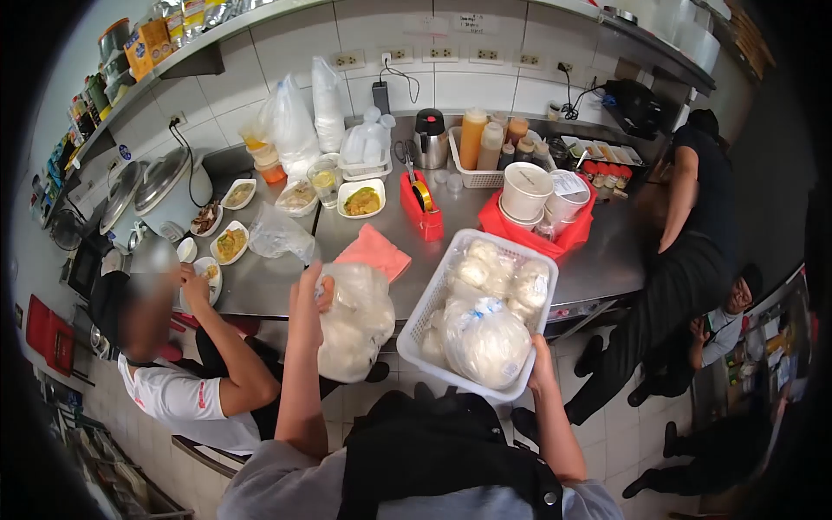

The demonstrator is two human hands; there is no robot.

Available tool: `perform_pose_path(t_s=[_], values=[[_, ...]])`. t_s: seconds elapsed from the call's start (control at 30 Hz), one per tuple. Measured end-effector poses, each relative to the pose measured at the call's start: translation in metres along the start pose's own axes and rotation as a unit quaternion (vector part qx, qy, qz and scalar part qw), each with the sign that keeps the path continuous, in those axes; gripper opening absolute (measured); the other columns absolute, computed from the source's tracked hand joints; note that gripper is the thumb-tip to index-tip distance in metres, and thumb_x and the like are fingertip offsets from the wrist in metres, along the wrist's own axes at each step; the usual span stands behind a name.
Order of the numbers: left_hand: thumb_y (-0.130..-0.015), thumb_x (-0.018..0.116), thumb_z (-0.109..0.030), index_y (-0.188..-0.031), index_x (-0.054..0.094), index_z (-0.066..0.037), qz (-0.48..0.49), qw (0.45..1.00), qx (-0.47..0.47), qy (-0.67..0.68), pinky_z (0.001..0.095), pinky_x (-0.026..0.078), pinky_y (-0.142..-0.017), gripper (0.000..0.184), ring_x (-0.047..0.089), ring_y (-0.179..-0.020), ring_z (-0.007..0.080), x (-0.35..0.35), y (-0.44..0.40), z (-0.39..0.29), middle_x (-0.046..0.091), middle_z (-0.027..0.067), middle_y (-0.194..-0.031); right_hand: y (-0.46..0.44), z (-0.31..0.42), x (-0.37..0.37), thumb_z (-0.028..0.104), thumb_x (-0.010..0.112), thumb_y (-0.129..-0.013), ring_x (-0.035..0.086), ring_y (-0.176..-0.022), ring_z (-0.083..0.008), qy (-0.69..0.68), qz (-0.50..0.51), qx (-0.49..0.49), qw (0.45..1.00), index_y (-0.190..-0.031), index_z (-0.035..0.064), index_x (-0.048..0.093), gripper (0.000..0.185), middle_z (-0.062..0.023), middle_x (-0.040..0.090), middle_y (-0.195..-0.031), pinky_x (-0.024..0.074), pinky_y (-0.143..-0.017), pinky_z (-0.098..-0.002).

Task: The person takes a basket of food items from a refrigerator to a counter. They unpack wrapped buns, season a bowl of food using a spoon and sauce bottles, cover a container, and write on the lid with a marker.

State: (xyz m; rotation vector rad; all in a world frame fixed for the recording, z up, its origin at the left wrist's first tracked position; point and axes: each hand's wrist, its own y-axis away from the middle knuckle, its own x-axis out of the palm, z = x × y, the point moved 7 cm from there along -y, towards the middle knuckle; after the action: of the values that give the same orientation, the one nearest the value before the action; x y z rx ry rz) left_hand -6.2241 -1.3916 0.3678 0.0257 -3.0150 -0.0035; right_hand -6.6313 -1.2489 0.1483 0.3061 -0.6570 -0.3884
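My left hand [310, 293] closed round the white-filled bag's [357, 322] neck, my right [542, 367] clamped on the basket's [418, 345] side by the worktop [611, 270], fingers partly hidden, I should hold the basket level, bag hanging clear.

The contents of the white bags in the basket [426, 342] are blurred by wrinkled plastic. The lower part of the left hand [316, 293] shows, but its fingertips are partly hidden by the hanging bag [354, 325]. The right hand's [541, 364] fingers are partly hidden at the basket's near right side. The writing on the far wall's paper note [471, 22] is too small to read. Dark rounded borders cut off both ends of the shelf [225, 30].
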Motion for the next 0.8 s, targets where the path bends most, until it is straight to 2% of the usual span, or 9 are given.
perform_pose_path(t_s=[0.27, 0.4, 0.47, 0.53, 0.6, 0.63, 0.7, 0.73, 0.8], values=[[-0.086, 0.057, -0.051, -0.068, 0.055, -0.009, -0.037, 0.995, -0.017, -0.090, 0.0257, 0.021, -0.053, 0.046, 0.030, -0.054, 0.0065, 0.034, -0.109, -0.004, 0.039, -0.0049, -0.056, -0.086, 0.028, 0.025, 0.042, 0.049, -0.093, 0.060, -0.109, -0.0251, 0.105, 0.065, 0.074, 0.990, -0.131, -0.0026, 0.051, 0.058, -0.0166, 0.059, -0.125, 0.0488, -0.093, -0.0365], [-0.087, 0.058, -0.049, -0.069, 0.056, -0.008, -0.065, 0.995, -0.023, -0.077, 0.0240, 0.024, -0.054, 0.045, 0.033, -0.055, 0.0069, 0.043, -0.146, -0.003, 0.042, -0.0034, -0.058, -0.084, 0.067, 0.042, 0.048, 0.049, -0.093, 0.064, -0.098, -0.0247, 0.276, -0.012, 0.051, 0.960, -0.122, -0.0057, 0.058, 0.062, -0.0167, 0.066, -0.113, 0.0500, -0.084, -0.0343], [-0.087, 0.060, -0.049, -0.070, 0.057, -0.008, -0.064, 0.995, -0.017, -0.077, 0.0239, 0.025, -0.054, 0.044, 0.035, -0.055, 0.0071, 0.046, -0.166, 0.009, 0.044, -0.0028, -0.059, -0.087, 0.088, 0.047, 0.050, 0.045, -0.096, 0.063, -0.092, -0.0247, 0.438, -0.022, 0.088, 0.894, -0.112, -0.0074, 0.063, 0.062, -0.0153, 0.068, -0.098, 0.0479, -0.086, -0.0360], [-0.087, 0.061, -0.048, -0.071, 0.058, -0.008, -0.062, 0.995, -0.010, -0.075, 0.0238, 0.026, -0.054, 0.043, 0.037, -0.055, 0.0073, 0.048, -0.184, 0.020, 0.046, -0.0021, -0.060, -0.110, 0.084, 0.036, 0.052, 0.045, -0.096, 0.062, -0.087, -0.0232, 0.462, -0.026, 0.058, 0.884, -0.105, -0.0087, 0.067, 0.065, -0.0141, 0.068, -0.090, 0.0475, -0.082, -0.0357], [-0.087, 0.063, -0.048, -0.076, 0.061, -0.002, -0.024, 0.983, 0.006, -0.184, 0.0279, 0.036, -0.056, 0.047, 0.048, -0.058, 0.0117, 0.050, -0.192, 0.025, 0.056, 0.0049, -0.064, -0.128, 0.088, 0.042, 0.052, 0.045, -0.097, 0.061, -0.080, -0.0197, 0.485, -0.001, -0.024, 0.874, -0.103, -0.0086, 0.067, 0.064, -0.0140, 0.068, -0.090, 0.0486, -0.071, -0.0345], [-0.087, 0.063, -0.048, -0.076, 0.061, -0.002, -0.024, 0.983, 0.005, -0.183, 0.0279, 0.036, -0.056, 0.047, 0.048, -0.058, 0.0117, 0.047, -0.192, 0.028, 0.056, 0.0049, -0.064, -0.134, 0.087, 0.042, 0.052, 0.045, -0.097, 0.061, -0.080, -0.0197, 0.486, -0.002, -0.023, 0.874, -0.103, -0.0086, 0.067, 0.064, -0.0140, 0.068, -0.090, 0.0486, -0.071, -0.0345], [-0.087, 0.064, -0.046, -0.083, 0.063, 0.004, -0.061, 0.917, 0.041, -0.392, 0.0356, 0.045, -0.063, 0.051, 0.060, -0.065, 0.0239, 0.043, -0.189, 0.024, 0.064, 0.0163, -0.072, -0.147, 0.093, 0.049, 0.051, 0.044, -0.098, 0.065, -0.080, -0.0226, 0.489, 0.033, -0.041, 0.871, -0.105, -0.0077, 0.067, 0.063, -0.0167, 0.070, -0.091, 0.0505, -0.074, -0.0346], [-0.087, 0.064, -0.046, -0.083, 0.063, 0.004, -0.058, 0.917, 0.041, -0.392, 0.0356, 0.045, -0.063, 0.051, 0.060, -0.065, 0.0239, 0.041, -0.188, 0.029, 0.064, 0.0163, -0.072, -0.149, 0.105, 0.051, 0.051, 0.044, -0.098, 0.065, -0.080, -0.0226, 0.488, 0.030, -0.040, 0.871, -0.105, -0.0077, 0.067, 0.063, -0.0167, 0.070, -0.091, 0.0505, -0.074, -0.0346], [-0.086, 0.064, -0.044, -0.087, 0.063, 0.007, -0.111, 0.879, 0.084, -0.456, 0.0417, 0.047, -0.068, 0.050, 0.063, -0.072, 0.0372, 0.028, -0.176, 0.028, 0.066, 0.0237, -0.078, -0.152, 0.118, 0.050, 0.051, 0.044, -0.098, 0.060, -0.074, -0.0122, 0.324, 0.011, 0.068, 0.943, -0.093, -0.0012, 0.067, 0.057, -0.0092, 0.063, -0.076, 0.0507, -0.063, -0.0349]])
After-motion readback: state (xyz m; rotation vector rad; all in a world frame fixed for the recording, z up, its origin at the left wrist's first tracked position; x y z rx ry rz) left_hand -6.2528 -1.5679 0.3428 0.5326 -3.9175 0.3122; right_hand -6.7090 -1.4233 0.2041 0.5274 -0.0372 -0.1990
